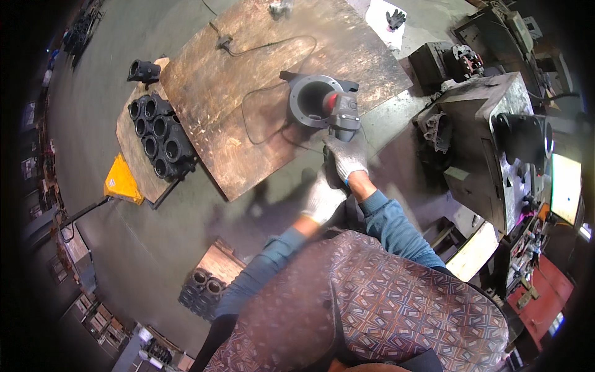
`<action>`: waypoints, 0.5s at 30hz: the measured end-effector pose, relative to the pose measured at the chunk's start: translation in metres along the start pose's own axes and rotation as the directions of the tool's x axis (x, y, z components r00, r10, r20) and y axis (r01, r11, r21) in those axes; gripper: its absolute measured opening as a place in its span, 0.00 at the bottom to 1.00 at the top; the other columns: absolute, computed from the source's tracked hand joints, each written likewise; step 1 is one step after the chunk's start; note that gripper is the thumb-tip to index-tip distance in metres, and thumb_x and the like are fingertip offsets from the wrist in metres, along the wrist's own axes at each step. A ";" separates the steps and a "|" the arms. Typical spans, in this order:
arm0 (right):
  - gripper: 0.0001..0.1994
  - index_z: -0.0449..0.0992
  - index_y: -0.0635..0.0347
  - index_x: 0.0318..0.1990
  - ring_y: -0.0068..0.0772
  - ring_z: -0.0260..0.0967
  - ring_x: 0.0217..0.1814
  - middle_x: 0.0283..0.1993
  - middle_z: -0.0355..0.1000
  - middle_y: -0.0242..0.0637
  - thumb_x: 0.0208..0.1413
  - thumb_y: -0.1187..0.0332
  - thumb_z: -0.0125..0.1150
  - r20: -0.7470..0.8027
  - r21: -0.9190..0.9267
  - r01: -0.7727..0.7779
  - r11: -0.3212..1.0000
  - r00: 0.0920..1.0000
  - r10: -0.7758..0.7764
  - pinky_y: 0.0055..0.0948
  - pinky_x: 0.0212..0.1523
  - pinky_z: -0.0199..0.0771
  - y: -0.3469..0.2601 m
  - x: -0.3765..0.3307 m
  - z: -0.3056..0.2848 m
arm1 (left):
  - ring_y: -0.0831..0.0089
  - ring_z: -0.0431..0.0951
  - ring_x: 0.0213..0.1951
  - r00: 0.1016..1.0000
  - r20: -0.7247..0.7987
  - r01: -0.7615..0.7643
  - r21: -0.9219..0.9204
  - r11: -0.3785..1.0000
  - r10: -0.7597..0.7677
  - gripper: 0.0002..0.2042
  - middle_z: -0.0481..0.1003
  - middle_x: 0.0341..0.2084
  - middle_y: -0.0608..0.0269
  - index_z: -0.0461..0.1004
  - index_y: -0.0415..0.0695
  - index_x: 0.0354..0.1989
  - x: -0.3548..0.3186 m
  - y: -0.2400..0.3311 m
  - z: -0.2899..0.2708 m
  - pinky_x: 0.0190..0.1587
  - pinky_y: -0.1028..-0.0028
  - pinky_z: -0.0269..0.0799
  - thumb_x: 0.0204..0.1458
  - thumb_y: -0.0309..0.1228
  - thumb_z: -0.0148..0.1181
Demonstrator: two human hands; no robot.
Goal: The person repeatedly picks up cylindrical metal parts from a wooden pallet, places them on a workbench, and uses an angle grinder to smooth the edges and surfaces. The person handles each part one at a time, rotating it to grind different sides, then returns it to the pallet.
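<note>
Both my hands, in pale work gloves, are closed round one angle grinder [344, 116]. My right hand [347, 154] grips its body just behind the head. Lower on the handle, nearer to me, is my left hand [325, 197]. The grinder's reddish disc [329, 101] reaches into the mouth of a dark cast metal housing [300, 115] with a round flange and side lugs. Whether the disc touches the inner wall I cannot tell. The housing rests on a worn wooden tabletop [211, 130] near its right edge.
A black cable [273, 44] loops across the tabletop. Several similar castings [160, 127] stand on a board to the left, beside a yellow pallet jack [123, 180]. More castings [201, 291] sit at lower left. A metal machine cabinet [477, 155] stands right. A dark glove [395, 19] lies beyond the table.
</note>
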State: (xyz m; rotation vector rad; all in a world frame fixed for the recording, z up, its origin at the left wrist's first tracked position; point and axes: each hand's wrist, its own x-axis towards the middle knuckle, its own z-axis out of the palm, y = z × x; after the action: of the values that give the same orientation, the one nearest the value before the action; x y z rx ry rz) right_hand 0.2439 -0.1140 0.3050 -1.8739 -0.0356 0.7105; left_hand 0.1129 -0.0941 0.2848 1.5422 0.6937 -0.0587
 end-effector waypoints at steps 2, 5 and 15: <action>0.23 0.78 0.68 0.45 0.36 0.77 0.35 0.35 0.80 0.44 0.47 0.59 0.75 -0.022 -0.132 -0.080 0.988 0.997 0.078 0.38 0.39 0.77 0.001 0.015 0.005 | 0.54 0.75 0.58 0.995 -0.006 0.101 -0.026 0.995 -0.101 0.31 0.73 0.57 0.46 0.65 0.39 0.64 0.009 -0.001 0.004 0.58 0.60 0.72 0.52 0.36 0.66; 0.23 0.78 0.69 0.44 0.39 0.79 0.35 0.35 0.80 0.48 0.46 0.58 0.74 -0.017 -0.208 -0.096 0.973 0.995 0.094 0.39 0.39 0.77 0.005 0.034 0.006 | 0.55 0.76 0.57 0.994 -0.089 0.066 0.056 0.996 -0.061 0.29 0.74 0.57 0.46 0.68 0.40 0.63 0.019 0.001 0.008 0.57 0.61 0.72 0.52 0.37 0.67; 0.25 0.77 0.71 0.46 0.43 0.80 0.40 0.38 0.80 0.51 0.47 0.60 0.74 0.063 -0.200 -0.008 0.980 0.998 0.021 0.41 0.43 0.77 -0.018 0.075 0.010 | 0.54 0.78 0.54 0.972 -0.235 -0.021 0.012 1.000 0.023 0.30 0.77 0.53 0.46 0.68 0.38 0.63 0.058 0.011 0.010 0.56 0.61 0.73 0.52 0.37 0.68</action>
State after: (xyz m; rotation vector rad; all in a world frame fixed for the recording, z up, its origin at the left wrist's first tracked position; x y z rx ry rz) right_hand 0.3055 -0.0723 0.2838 -2.0431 -0.1393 0.8020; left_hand 0.1688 -0.0798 0.2679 1.5809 0.8641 0.1402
